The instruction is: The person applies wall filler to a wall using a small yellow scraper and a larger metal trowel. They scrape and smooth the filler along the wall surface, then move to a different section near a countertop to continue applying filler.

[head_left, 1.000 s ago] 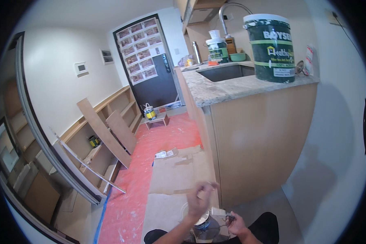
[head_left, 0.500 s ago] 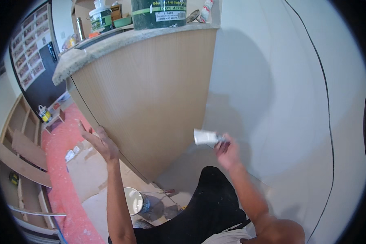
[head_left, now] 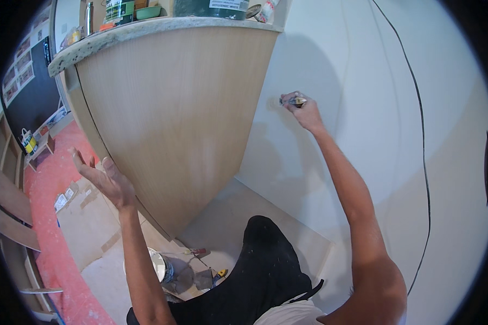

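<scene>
My right hand [head_left: 303,112] grips a paintbrush [head_left: 296,102] up against the white wall [head_left: 310,168], just right of the light wood cabinet panel [head_left: 168,119]; the bristle end is hard to make out. My left hand [head_left: 106,181] is open, fingers spread, beside the panel's left edge. Below it, partly behind my left forearm, sits an open can of white paint [head_left: 159,264]. To the can's right lie a red-handled tool [head_left: 199,252] and a yellow-handled scraper [head_left: 220,274] on the covered floor.
A green bucket [head_left: 209,10] stands on the stone countertop [head_left: 171,23]. Cardboard [head_left: 78,227] and pink sheeting [head_left: 43,206] cover the floor at left, with a low stool [head_left: 40,149] and leaning boards [head_left: 13,227]. A dark cable [head_left: 423,141] hangs down the right wall.
My view has swung rightward and down toward the panel and wall. My right hand has risen with the brush to the wall. My left hand has moved up beside the panel's edge.
</scene>
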Motion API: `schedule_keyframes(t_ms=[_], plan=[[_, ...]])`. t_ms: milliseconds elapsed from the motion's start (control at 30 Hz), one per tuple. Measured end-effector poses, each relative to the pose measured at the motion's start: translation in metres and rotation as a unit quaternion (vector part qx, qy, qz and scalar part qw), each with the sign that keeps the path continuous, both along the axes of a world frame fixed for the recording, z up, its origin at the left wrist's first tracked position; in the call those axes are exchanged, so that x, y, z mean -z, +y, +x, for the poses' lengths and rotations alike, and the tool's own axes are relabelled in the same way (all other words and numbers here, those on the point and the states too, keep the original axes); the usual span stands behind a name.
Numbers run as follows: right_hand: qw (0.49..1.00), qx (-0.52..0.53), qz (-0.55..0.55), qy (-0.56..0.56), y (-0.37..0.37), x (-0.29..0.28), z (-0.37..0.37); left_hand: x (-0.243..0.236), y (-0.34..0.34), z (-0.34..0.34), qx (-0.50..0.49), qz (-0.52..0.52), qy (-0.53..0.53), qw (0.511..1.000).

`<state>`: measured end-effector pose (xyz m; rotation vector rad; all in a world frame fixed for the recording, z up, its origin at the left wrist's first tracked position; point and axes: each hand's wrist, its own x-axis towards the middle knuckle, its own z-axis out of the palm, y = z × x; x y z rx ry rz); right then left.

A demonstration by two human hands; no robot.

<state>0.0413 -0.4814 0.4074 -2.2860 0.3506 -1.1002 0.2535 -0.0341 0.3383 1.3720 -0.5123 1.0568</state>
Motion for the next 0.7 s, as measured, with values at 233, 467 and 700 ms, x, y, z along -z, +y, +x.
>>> schedule_keyframes(t_ms=[233, 467, 700], plan=[[0.995, 0.056, -0.070, 0.051, -0.042, 0.046, 0.055, -0.004, 0.000, -0.002, -0.022, 0.008, -0.017, 1.000], [0.976, 0.120, -0.182, -0.024, -0.032, 0.016, 0.064, -0.008, 0.003, -0.005, -0.011, -0.002, -0.007, 1.000], [0.989, 0.128, -0.050, -0.055, -0.011, 0.013, 0.050, -0.006, 0.001, -0.007, -0.004, -0.003, -0.013, 1.000]])
